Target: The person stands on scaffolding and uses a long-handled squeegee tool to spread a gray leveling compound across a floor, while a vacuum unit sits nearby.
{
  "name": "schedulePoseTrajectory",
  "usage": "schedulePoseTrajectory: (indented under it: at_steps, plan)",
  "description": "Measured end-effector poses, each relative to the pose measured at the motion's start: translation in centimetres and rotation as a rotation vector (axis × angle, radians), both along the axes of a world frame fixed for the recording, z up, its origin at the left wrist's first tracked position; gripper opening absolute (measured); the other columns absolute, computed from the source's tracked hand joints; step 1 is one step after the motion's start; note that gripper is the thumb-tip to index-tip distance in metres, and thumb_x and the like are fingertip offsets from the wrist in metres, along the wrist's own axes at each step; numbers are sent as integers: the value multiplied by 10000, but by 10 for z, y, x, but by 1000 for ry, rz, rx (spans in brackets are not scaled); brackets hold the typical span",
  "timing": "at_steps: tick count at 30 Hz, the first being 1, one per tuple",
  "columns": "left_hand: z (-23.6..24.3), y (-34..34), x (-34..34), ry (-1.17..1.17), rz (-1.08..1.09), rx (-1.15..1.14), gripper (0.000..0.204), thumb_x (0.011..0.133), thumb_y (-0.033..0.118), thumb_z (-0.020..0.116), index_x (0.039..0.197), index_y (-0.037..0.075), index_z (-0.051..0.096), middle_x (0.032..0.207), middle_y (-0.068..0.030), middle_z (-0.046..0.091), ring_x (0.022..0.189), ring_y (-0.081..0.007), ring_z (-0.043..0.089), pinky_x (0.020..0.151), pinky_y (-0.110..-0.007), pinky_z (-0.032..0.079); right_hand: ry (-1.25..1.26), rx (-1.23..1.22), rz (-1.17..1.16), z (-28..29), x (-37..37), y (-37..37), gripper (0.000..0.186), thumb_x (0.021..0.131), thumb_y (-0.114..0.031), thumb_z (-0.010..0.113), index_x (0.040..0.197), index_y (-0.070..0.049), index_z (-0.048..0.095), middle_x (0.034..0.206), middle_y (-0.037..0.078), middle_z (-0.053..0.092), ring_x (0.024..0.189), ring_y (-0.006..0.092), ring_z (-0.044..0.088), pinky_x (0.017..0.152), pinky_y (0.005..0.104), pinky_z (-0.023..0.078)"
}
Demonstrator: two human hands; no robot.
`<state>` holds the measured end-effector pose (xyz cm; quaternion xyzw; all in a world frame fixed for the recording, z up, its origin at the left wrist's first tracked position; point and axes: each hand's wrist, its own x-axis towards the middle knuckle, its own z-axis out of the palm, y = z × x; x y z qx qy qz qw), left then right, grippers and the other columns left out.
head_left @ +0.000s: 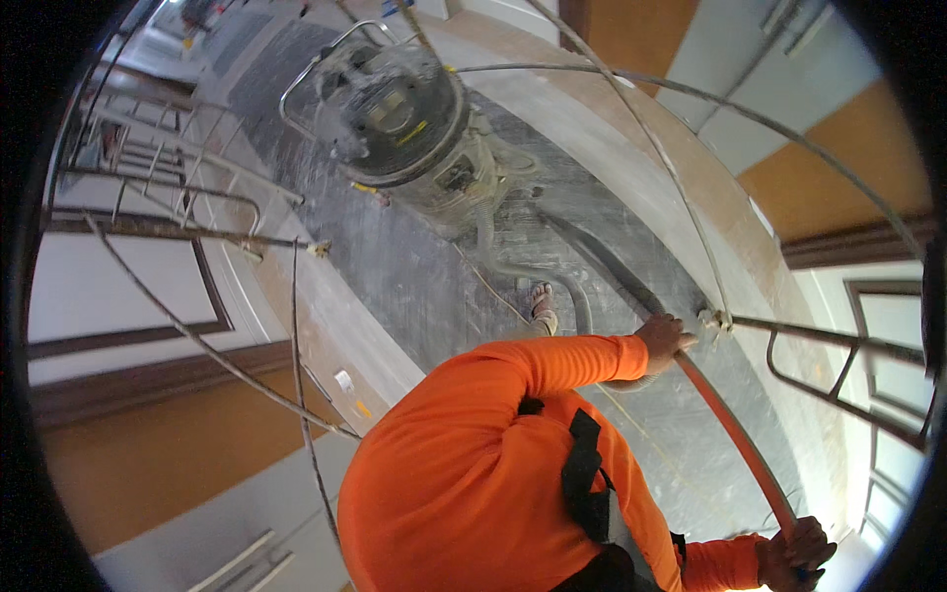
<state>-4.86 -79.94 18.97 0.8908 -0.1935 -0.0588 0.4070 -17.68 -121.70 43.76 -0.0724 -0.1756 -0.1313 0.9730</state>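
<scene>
A dust-caked metal vacuum drum [404, 123] stands on a matt, streaked grey floor [414, 276], beside a ribbed plastic hose [513, 268].

Both hands [667, 340] [795, 555] apparently closed, arms outstretched.

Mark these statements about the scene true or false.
1. The left hand and the right hand both grip the long red pole. True.
2. The sleeves are blue. False: they are orange.
3. A dusty vacuum machine stands on the grey floor. True.
4. The right hand rests on the machine. False: it holds the pole's near end, far from the machine.
5. A grey hose leads away from the machine. True.
</scene>
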Motion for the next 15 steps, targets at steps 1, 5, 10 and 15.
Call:
schedulePoseTrajectory:
  at_steps: [1, 5, 10, 15]
  plan:
    - [-5, 2, 10, 15, 64, -65, 394, 818, 179, 657, 1210, 147, 660, 983, -125, 610, 990, -333, 564, 847, -474, 432, -15, 13, 27, 9, 16, 10, 233, 862, -281, 537, 822, -66, 617, 773, 110, 585, 689, 270, 540, 614, 428, 434]
    - [6, 15, 33, -46, 162, -183, 368, 812, 114, 666, 1180, 104, 668, 905, -151, 607, 902, -351, 571, 835, -472, 441, -182, 236, 193, 42, 70, 80, 287, 860, -318, 533, 850, -54, 646, 779, 122, 587, 691, 297, 542, 625, 468, 431]
    - [20, 37, 51, -74, 287, -363, 370, 826, 107, 642, 1193, 69, 661, 880, -162, 669, 874, -352, 632, 818, -466, 464, -330, 38, 30, 95, 122, 191, 342, 891, -387, 536, 864, -60, 635, 665, 79, 514, 561, 239, 469, 540, 414, 392]
    - [54, 91, 67, 125, 12, -358, 441, 831, 154, 639, 1267, 91, 636, 954, -211, 700, 937, -372, 667, 814, -455, 514, -433, -580, -226, 119, 172, 282, 401, 941, -479, 540, 850, -90, 581, 498, 4, 414, 369, 122, 370, 402, 287, 350]
